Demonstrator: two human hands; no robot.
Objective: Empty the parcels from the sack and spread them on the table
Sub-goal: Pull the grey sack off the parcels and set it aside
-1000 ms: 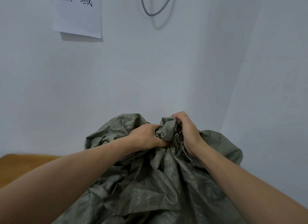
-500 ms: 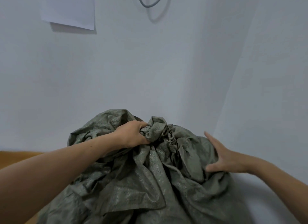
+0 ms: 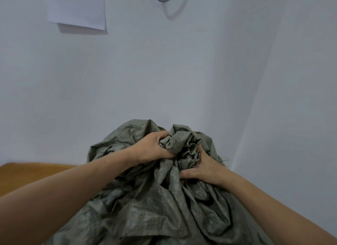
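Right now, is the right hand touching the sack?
Touching. The head view shows the right hand on the sack, its fingers dug into the bunched folds and its thumb pressed on the cloth.

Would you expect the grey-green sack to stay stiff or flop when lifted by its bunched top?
Probably floppy: the sack creases deeply and bunches where the left hand grips it. Its full, bulging body suggests it is fairly heavy, though the contents are hidden.

Sack [image 3: 164, 208]: grey-green woven fabric, heavily creased and bulging, upright, its mouth gathered into a crumpled bunch at the far top. Wooden table [image 3: 27, 173] visible to its left.
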